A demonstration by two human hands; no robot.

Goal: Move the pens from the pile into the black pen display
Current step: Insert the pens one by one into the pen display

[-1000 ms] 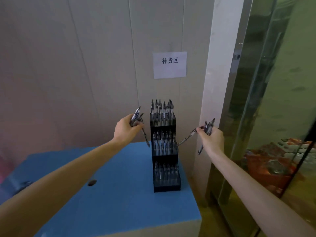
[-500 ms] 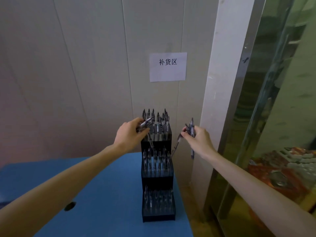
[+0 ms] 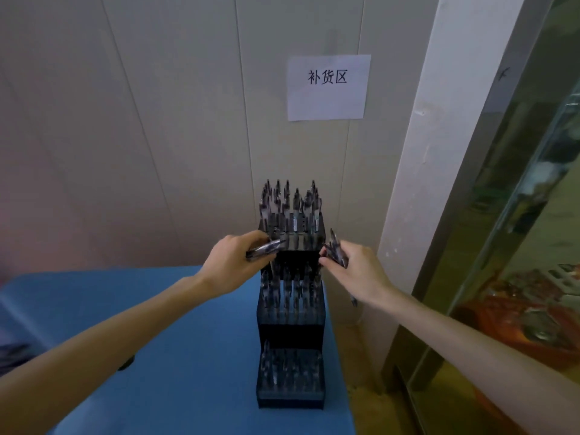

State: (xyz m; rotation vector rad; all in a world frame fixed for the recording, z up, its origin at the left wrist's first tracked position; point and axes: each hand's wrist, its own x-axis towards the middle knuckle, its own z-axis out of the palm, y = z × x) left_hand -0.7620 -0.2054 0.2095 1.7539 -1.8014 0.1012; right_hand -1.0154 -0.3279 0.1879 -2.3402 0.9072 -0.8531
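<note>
From the head view: both hands have closed in on the black pen display (image 3: 290, 324) on the blue tabletop (image 3: 175, 356). Left hand (image 3: 233, 266) grips pens (image 3: 265, 248) at the top tier; right hand (image 3: 354, 271) clutches another bunch (image 3: 335, 249) just beside it. Insertion looks imminent.

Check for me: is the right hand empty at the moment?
No, the right hand grips a small bunch of pens beside the top tier of the black pen display.

Bottom-tier pens (image 3: 290, 370) blurred, right hand (image 3: 356, 271) hiding its pens' barrels, both elbows cut off
</note>
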